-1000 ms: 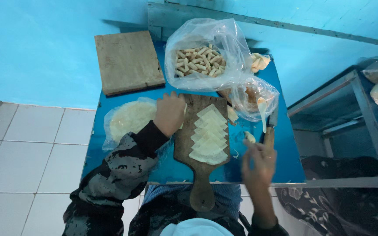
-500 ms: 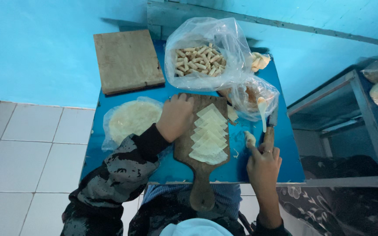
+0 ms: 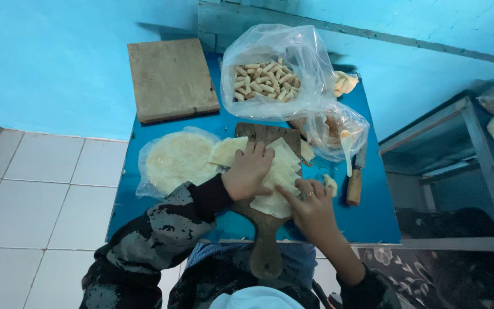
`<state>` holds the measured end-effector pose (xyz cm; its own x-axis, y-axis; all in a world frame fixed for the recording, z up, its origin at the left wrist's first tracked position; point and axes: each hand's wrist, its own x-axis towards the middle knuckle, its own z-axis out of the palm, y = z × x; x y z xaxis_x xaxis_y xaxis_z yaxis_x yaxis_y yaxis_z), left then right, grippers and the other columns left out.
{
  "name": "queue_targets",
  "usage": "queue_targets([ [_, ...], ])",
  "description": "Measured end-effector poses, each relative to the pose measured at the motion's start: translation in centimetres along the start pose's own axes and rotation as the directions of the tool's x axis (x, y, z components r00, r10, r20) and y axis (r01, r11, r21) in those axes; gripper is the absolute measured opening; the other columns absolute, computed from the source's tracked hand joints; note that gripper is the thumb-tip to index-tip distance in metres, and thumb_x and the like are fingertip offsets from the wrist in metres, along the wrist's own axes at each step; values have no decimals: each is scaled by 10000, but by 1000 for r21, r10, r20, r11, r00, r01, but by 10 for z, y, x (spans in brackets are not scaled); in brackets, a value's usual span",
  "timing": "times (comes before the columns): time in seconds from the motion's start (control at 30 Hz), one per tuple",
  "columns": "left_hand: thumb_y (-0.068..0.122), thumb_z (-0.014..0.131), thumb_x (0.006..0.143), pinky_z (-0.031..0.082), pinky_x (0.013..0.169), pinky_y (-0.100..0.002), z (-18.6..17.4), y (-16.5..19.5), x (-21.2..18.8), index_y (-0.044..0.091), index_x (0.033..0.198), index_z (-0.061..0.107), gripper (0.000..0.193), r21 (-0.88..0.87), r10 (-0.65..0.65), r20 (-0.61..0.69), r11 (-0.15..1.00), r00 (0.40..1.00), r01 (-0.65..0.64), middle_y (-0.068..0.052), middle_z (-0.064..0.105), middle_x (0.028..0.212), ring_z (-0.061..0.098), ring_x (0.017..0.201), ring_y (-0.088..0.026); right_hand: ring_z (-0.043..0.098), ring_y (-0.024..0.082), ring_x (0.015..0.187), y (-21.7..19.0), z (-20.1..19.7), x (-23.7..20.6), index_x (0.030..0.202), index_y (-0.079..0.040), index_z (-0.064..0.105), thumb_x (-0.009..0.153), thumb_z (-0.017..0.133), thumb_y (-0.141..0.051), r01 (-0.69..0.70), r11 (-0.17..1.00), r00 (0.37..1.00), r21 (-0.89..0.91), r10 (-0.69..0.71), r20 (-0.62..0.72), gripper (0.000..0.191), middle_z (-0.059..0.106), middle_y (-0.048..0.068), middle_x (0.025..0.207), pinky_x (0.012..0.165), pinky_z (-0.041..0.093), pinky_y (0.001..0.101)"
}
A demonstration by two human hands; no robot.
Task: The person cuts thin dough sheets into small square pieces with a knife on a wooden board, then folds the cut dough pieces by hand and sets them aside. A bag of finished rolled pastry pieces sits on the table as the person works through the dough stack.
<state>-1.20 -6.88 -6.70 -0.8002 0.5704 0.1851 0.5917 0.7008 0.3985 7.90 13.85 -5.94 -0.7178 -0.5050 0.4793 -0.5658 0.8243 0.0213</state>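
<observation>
Now both hands are on the wrappers (image 3: 278, 177), a fanned stack of pale dough pieces lying on the paddle board (image 3: 265, 229) at the middle of the blue table (image 3: 373, 220). The left hand (image 3: 247, 171) lies palm down on the stack's upper left part, fingers spread and pressing rather than closing round anything; half a second ago it sat further left, at the board's edge. The right hand (image 3: 313, 206) has come in from the table's right side, where it hovered near the knife, and now touches the stack's lower right corner with its fingertips; whether it pinches a piece cannot be told. One wrapper (image 3: 227, 150) sticks out left of the left hand, overlapping the bagged round sheets (image 3: 175, 160). Just right of the board lies a knife (image 3: 354, 180) with a wooden handle, and beside it a small bag (image 3: 335, 131) with a pale spoon in it. Above the board stands a large clear bag of rolled pieces (image 3: 267, 80), and to its left a square wooden board (image 3: 171, 79).
</observation>
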Motion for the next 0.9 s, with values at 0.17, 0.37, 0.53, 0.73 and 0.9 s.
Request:
queue_targets([
  [0.17, 390, 958, 537, 435, 861, -612, 3, 2, 1, 17, 1201, 464, 908, -27, -24, 20, 999, 1000, 25, -205, 481, 1230, 447, 1215, -437, 571, 326, 1080, 12, -4, 2, 1137, -213, 727, 718, 698, -24, -59, 991, 998, 117, 57, 16, 461, 619, 87, 1138, 852, 430, 489],
  [0.37, 386, 957, 565, 421, 870, -613, 2, 1, 1, 13, 1192, 459, 883, -48, -22, 47, 999, 999, 24, -203, 476, 1208, 444, 1203, -438, 562, 359, 1039, 15, 1, 8, 1177, -153, 737, 699, 667, 31, -42, 961, 998, 273, 25, 63, 517, 594, 137, 1084, 866, 450, 496],
  [0.53, 385, 957, 549, 425, 845, -611, 3, 2, -1, 0, 1188, 456, 899, -17, -14, 8, 1000, 1000, 14, -208, 476, 1206, 444, 1199, -442, 566, 326, 1029, 21, 6, 11, 1097, -144, 737, 673, 640, 50, -109, 903, 991, 415, 65, 120, 477, 596, 118, 1067, 883, 470, 458],
  [0.73, 389, 959, 552, 420, 844, -606, 4, 1, -1, 3, 1172, 455, 887, -25, -12, 26, 1000, 1000, 13, -207, 473, 1203, 444, 1190, -443, 571, 339, 986, 24, 9, 8, 1108, -129, 759, 664, 652, 51, -97, 943, 991, 318, 63, 118, 490, 585, 131, 1031, 819, 437, 489],
  [0.9, 388, 953, 573, 418, 839, -602, 5, -1, -1, 1, 1179, 449, 878, -36, -1, 37, 999, 999, 2, -206, 470, 1201, 447, 1189, -438, 583, 339, 1063, 30, 12, 11, 1075, -155, 720, 682, 625, 28, -97, 905, 995, 414, 87, 41, 443, 596, 122, 1097, 897, 473, 459],
])
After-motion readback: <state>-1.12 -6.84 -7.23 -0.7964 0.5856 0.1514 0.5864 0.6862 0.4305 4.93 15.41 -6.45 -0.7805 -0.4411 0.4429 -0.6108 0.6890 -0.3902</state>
